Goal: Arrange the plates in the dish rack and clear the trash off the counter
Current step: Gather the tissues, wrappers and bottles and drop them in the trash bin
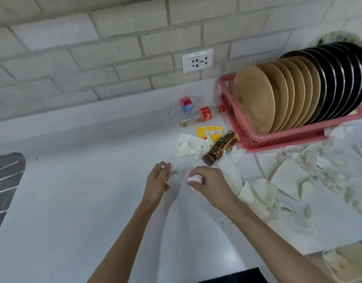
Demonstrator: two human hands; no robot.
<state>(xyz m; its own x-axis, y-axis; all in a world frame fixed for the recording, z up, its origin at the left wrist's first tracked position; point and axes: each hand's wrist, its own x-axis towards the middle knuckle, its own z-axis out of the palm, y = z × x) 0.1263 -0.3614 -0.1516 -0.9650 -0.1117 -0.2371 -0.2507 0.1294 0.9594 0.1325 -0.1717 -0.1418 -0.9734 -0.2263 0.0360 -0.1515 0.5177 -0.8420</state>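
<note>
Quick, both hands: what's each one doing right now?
Left hand: curled, pinching a small tissue scrap.
Right hand: closed round a crumpled tissue.

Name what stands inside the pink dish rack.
Tan plates stand on edge, black plates behind them, one pale plate last. The floor of the dish rack is hidden.

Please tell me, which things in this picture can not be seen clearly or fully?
1. Head view: crumpled tissue in the right hand, mostly covered by its fingers.
2. Head view: pale plate behind the black plates, mostly hidden by them.
3. Head view: brown bottle, label too blurred to read.
4. Head view: metal surface, cut off by the left edge.
</note>
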